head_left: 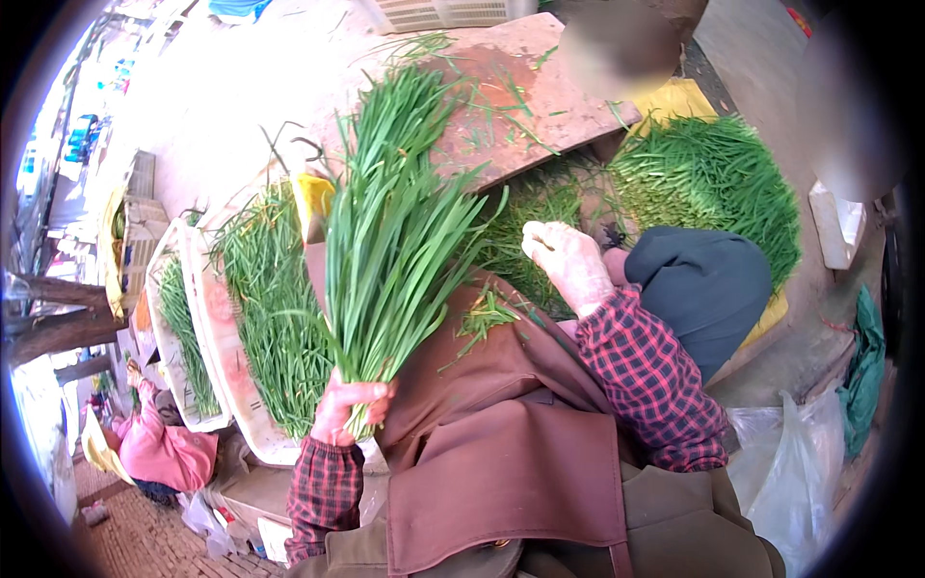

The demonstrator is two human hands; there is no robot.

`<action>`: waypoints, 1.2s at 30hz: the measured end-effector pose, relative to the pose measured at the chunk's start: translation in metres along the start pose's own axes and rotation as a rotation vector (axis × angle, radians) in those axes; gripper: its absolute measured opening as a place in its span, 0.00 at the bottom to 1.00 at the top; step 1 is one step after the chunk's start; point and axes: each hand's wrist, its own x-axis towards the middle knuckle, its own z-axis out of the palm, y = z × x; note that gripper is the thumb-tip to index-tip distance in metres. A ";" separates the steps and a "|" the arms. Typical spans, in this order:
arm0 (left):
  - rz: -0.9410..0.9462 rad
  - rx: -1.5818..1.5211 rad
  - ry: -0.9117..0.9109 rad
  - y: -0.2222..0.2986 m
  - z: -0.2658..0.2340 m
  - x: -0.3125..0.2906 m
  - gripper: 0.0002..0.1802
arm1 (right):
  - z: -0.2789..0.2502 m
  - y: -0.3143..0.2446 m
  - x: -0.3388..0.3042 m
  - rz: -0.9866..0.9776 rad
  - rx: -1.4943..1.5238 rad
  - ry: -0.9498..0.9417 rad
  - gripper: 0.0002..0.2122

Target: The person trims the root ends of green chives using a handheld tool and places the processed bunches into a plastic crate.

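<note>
My left hand [349, 409] is wrapped round the stem ends of a large bunch of garlic chives [390, 231]. The long green leaves fan upward and away from me, over the edge of the board. My right hand [568, 262] is off the bunch, to its right, with the fingers curled and pressed together; whether anything is in them is hidden. A few loose chive pieces [488, 316] lie on the brown apron [501, 462] over my lap. More loose chives [530, 226] lie beyond my right hand.
A reddish board [491, 106] scattered with leaf bits lies ahead. Neatly stacked chives [713, 183] lie on yellow sheeting at the right. On the left, white crates [207, 318] hold more chives. Plastic bags [785, 482] lie at lower right. A person in pink [173, 448] is far left.
</note>
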 end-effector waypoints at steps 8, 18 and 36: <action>0.101 -0.005 -0.071 0.014 0.044 0.036 0.27 | 0.007 -0.095 -0.012 -0.182 0.331 -0.043 0.09; 0.210 0.020 -0.134 0.003 0.075 0.064 0.18 | 0.030 -0.104 -0.013 -0.079 0.144 -0.105 0.09; 0.253 0.173 -0.052 0.003 0.080 0.076 0.21 | 0.050 0.025 -0.020 0.465 0.978 -0.114 0.17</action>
